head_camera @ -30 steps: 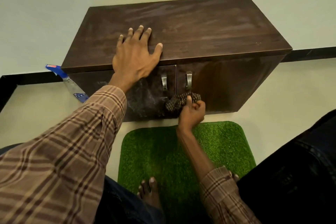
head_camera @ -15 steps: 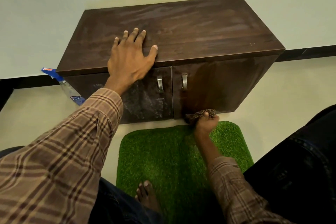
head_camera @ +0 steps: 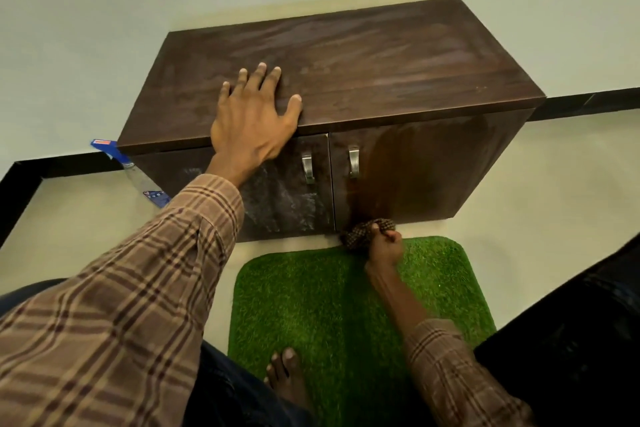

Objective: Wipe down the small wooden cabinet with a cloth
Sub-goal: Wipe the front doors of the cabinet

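Cabinet (head_camera: pixel 363 80), dark brown wood, stands on the pale floor (head_camera: pixel 554 184) against the far wall, its long axis running left to right and its two doors facing the near side. Each door carries a metal handle (head_camera: pixel 307 168) close to the middle seam. The left door is smeared with whitish streaks; the right door looks cleaner and glossy.

A green grass-like mat (head_camera: pixel 329 305) lies on the floor just near of the cabinet, with a bare foot (head_camera: pixel 287 378) on its near edge.

The left hand (head_camera: pixel 252 125) lies palm down on the near-left part of the cabinet top, fingers (head_camera: pixel 259 80) spread apart and pointing far, thumb along the front edge, the plaid sleeve (head_camera: pixel 121 305) reaching in from the near left.

The right hand (head_camera: pixel 384 246) is curled into a fist, clamped on a bunched, dark patterned cloth (head_camera: pixel 360 236) pressed at the bottom edge of the right door, where it meets the mat. The forearm stretches away from the near right.

A blue and clear packet (head_camera: pixel 131 170) lies by the cabinet's left end.
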